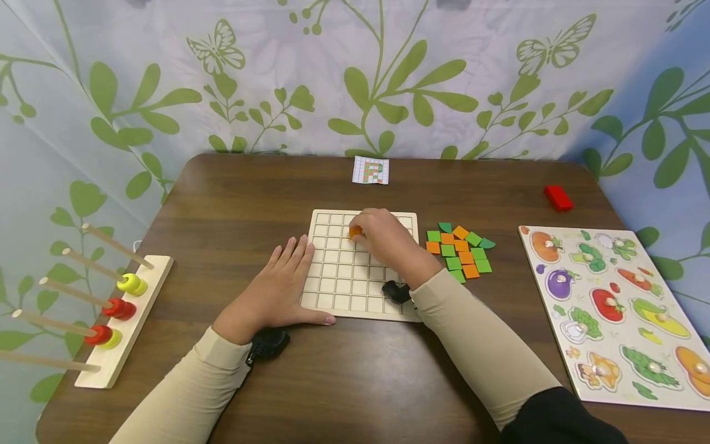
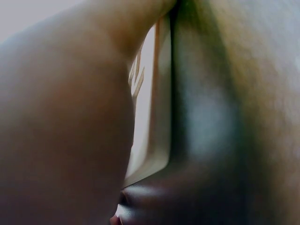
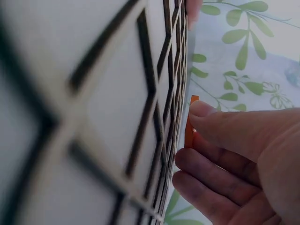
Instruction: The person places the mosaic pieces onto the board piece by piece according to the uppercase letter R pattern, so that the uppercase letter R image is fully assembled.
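The orange square tile [image 1: 355,232] was pinched upright between the thumb and fingers of the right hand [image 1: 386,239], above the far part of one wooden grid board [image 1: 327,285]; whether it touched the board could not be told. The left hand [image 1: 285,285] held nothing, its fingers straight and spread at the board's left edge. Two black devices sat at the wrists, one on each.

Just right of the board lay fifteen loose pieces: six orange squares [image 1: 470,271], seven light green squares [image 1: 484,266] and two dark green pieces with curved edges [image 1: 487,243]. Beyond the board was one small card [image 1: 371,170] printed with a grid in orange and green, any lettering too small to read.

Farther right, one vegetable puzzle [image 1: 625,333] showed eleven large pictures, with one red block [image 1: 558,198] near its far edge. Well to the left, one wooden stand [image 1: 138,314] had five pegs, three bearing red and yellow rings. Two butterflies decorated the leafy backdrop [image 1: 310,55].
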`<action>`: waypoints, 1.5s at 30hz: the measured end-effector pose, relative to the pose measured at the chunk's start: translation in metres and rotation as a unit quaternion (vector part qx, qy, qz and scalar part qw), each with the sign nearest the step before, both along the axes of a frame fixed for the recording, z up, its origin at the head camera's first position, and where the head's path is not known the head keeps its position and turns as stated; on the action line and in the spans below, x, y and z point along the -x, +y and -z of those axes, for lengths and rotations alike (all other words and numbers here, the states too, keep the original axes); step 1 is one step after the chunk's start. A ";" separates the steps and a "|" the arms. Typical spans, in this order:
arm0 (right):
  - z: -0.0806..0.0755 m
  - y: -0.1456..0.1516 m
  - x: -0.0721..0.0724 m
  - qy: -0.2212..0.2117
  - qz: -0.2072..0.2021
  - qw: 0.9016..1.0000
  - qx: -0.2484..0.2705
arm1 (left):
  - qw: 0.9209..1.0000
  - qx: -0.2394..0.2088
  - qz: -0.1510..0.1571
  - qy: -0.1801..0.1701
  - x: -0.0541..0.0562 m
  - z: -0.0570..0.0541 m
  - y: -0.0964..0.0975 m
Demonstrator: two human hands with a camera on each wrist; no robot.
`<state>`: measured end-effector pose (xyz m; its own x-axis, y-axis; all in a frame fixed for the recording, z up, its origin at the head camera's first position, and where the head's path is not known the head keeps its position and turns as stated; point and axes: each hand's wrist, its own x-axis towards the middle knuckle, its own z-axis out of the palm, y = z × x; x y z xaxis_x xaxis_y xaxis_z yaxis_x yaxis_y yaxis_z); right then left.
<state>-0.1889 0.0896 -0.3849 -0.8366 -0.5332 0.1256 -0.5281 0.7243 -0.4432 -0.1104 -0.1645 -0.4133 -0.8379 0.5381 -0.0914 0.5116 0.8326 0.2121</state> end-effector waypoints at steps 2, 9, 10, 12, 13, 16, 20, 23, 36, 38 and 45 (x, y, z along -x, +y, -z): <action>0.000 -0.004 0.002 -0.003 0.004 1.000 -0.005 | 1.000 0.001 0.001 0.001 0.000 0.000 0.000; -0.003 -0.015 0.006 -0.018 0.019 0.999 -0.018 | 1.000 0.003 0.002 -0.002 0.001 0.000 0.001; -0.003 -0.015 0.006 -0.021 0.023 0.999 -0.018 | 1.000 0.004 0.002 -0.002 0.001 0.000 0.002; -0.002 -0.017 0.007 -0.024 0.029 0.999 -0.017 | 1.000 0.005 0.003 -0.002 0.001 0.000 0.002; -0.002 -0.017 0.007 -0.024 0.031 0.999 -0.016 | 1.000 0.005 0.003 -0.001 0.001 0.000 0.002; -0.001 -0.018 0.009 -0.022 0.036 0.999 -0.014 | 1.000 0.005 0.003 0.001 0.001 0.000 0.002; 0.001 -0.019 0.011 -0.026 0.040 0.999 -0.014 | 1.000 0.003 0.002 -0.003 0.000 -0.001 0.001; 0.002 -0.019 0.012 -0.036 0.047 0.998 -0.010 | 1.000 0.002 0.001 -0.005 -0.001 -0.001 0.002; 0.001 -0.013 0.005 -0.049 0.046 0.998 -0.001 | 1.000 0.003 0.004 0.006 -0.003 0.001 0.002; 0.001 -0.010 0.002 -0.045 0.049 0.998 -0.001 | 1.000 0.003 0.003 0.006 -0.004 0.001 0.002; 0.000 0.012 -0.009 -0.029 0.063 0.998 0.012 | 1.000 -0.004 -0.002 0.002 -0.002 -0.001 0.003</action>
